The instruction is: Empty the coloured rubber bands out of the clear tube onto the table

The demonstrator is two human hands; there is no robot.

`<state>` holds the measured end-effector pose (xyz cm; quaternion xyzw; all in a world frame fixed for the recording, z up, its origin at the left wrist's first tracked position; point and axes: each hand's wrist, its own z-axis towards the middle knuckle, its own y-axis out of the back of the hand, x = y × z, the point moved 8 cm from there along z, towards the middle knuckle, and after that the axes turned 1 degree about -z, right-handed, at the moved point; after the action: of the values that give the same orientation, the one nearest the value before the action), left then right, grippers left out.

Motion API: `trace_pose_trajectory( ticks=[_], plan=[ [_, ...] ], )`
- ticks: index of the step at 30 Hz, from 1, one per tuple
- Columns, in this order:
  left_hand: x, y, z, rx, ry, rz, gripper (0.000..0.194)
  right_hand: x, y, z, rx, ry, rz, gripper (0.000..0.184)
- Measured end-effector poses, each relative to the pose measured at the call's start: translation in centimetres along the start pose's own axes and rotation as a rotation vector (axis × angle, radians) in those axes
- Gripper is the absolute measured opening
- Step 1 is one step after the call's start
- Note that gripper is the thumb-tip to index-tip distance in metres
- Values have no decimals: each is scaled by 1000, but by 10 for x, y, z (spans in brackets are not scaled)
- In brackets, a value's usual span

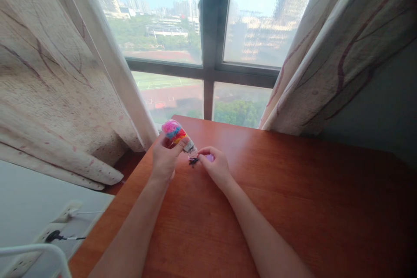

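My left hand [164, 156] is wrapped round a clear plastic bottle [176, 132] filled with small elastic bands in pink, blue, red, orange and yellow layers. The bottle lies tilted, its narrow mouth pointing down and to the right. Just below the mouth is a small dark cluster [193, 161], which looks like black bands. My right hand [215, 165] is at the mouth with thumb and forefinger pinched together; what they grip is too small to make out. A light purple piece [210, 157], perhaps a cap, shows between its thumb and fingers; whether it is held I cannot tell.
Both forearms rest over a reddish-brown wooden table [195, 226]. Beyond its far edge stands a window with a dark frame [213, 52]. Patterned curtains hang at left [65, 74] and right [339, 52]. A power strip with a black plug [54, 236] and a white rail [35, 248] are at lower left.
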<state>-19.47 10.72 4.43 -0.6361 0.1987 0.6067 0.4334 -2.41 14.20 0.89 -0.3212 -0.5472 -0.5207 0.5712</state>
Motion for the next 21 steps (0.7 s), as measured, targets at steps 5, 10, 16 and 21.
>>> trace_pose_trajectory(
  ticks=[5, 10, 16, 21],
  plan=[
    [1, -2, -2, 5, 31, -26, 49, 2, -1, -1, -10, -10, 53, 13],
    [4, -12, -9, 62, 117, -73, 46, 1, 1, 2, -53, -22, 94, 22],
    [16, -22, -17, 112, 195, -60, 46, -6, 2, 3, -117, -45, 87, 25],
    [16, -17, -15, 53, 163, -51, 46, -8, -2, 4, -128, -83, 98, 26]
  ],
)
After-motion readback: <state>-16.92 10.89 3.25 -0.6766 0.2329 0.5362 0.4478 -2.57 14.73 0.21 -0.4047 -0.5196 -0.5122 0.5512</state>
